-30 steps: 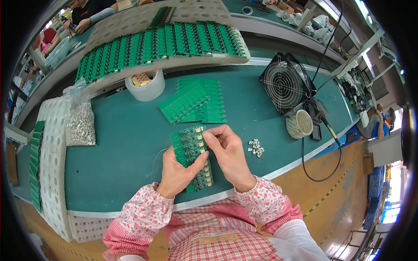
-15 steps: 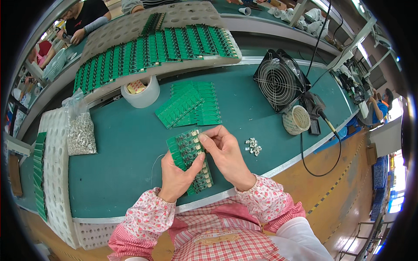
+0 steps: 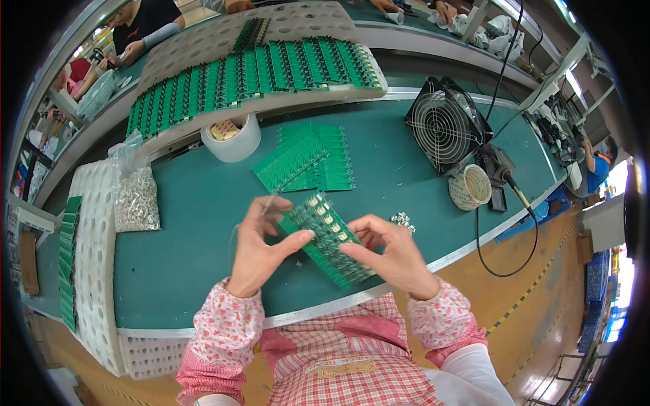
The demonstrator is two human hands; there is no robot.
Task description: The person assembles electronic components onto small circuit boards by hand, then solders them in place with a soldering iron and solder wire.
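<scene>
A green circuit board panel (image 3: 330, 238) with rows of small parts and pale connectors is held tilted over the table's near part. My right hand (image 3: 394, 257) grips its right side, thumb on top, fingers partly hidden behind. At its left edge, my left hand (image 3: 261, 247) is spread, the thumb lying over the board and the fingers lifted apart, slightly blurred. A thin strand runs by those fingers; whether they hold it I cannot tell. Small white connectors (image 3: 403, 222) lie in a pile just beyond my right hand. Flat green panels (image 3: 311, 159) are stacked beyond the held board.
Rows of finished-looking boards (image 3: 250, 74) stand on a foam rack at the back. A tape roll (image 3: 231, 141), a bag of pale parts (image 3: 137, 199), a black fan (image 3: 443, 125), a cardboard ring (image 3: 470, 187) and a corded soldering iron (image 3: 520, 195) surround the work area. Other people sit beyond.
The board has turned and shifted right, its lower end swinging toward my right hand. My right hand moved from its upper edge down to its right side. My left fingers have spread away from it.
</scene>
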